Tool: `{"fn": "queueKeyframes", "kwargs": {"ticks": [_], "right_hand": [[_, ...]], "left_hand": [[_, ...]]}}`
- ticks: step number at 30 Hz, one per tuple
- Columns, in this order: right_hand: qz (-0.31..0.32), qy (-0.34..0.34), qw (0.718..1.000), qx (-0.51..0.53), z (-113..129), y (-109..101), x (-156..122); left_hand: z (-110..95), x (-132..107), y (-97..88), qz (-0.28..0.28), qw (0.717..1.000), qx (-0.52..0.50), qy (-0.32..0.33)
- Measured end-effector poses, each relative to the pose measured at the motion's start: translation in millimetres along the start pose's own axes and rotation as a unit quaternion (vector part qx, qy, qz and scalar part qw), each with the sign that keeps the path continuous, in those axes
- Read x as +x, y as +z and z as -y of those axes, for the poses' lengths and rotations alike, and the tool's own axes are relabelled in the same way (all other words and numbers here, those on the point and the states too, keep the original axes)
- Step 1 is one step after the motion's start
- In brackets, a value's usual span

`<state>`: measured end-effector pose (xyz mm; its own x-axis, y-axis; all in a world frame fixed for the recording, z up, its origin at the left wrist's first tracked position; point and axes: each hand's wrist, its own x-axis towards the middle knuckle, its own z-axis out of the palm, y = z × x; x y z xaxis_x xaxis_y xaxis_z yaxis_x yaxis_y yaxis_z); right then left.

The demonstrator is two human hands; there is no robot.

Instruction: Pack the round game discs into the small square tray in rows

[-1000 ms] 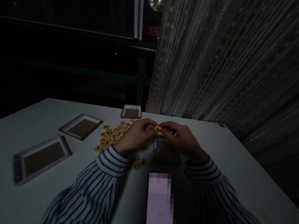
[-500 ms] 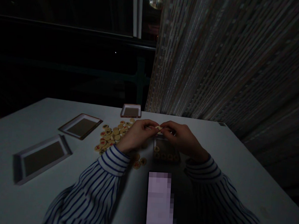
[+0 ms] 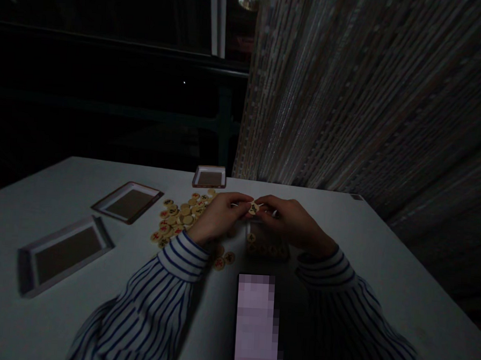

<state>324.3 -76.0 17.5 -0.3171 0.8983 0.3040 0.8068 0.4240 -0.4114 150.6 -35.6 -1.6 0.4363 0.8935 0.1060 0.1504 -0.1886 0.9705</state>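
A small round wooden game piece (image 3: pixel 254 207) with a dark mark is pinched between the fingertips of my left hand (image 3: pixel 219 217) and my right hand (image 3: pixel 290 223), a little above the white table (image 3: pixel 384 273). Both hands are closed on it. Under my hands lies a small box (image 3: pixel 266 246) with a row of several pieces inside. A loose pile of pieces (image 3: pixel 180 217), some marked red, some black, lies just left of my left hand. Two more pieces (image 3: pixel 223 260) lie near my left cuff.
Three shallow box trays lie on the table: a large one (image 3: pixel 61 254) at the left, a middle one (image 3: pixel 127 201) further back, a small one (image 3: pixel 209 176) at the far edge. A blurred upright rectangle (image 3: pixel 257 320) stands near me. A slatted curtain (image 3: pixel 369 101) hangs at right.
The piece between my fingertips has turned, so its marked face shows again. My hands have stayed in the same place.
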Motion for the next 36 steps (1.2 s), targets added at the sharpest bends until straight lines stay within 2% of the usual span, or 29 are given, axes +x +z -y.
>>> {"fn": "queueKeyframes", "kwargs": {"ticks": [5, 19, 36], "right_hand": [[0.010, -0.014, 0.999, -0.030, -5.1, 3.8, 0.7], [0.000, -0.053, 0.992, -0.116, -8.2, 7.8, 1.0], [0.086, -0.030, 0.980, -0.179, -6.1, 7.3, 2.7]], "left_hand": [[0.0, -0.1, 2.2, -0.034, 0.999, 0.011, -0.008], [8.4, 1.9, 10.8, -0.034, 0.997, 0.062, -0.014], [28.3, 7.8, 12.1, -0.015, 0.989, 0.149, 0.011]]}}
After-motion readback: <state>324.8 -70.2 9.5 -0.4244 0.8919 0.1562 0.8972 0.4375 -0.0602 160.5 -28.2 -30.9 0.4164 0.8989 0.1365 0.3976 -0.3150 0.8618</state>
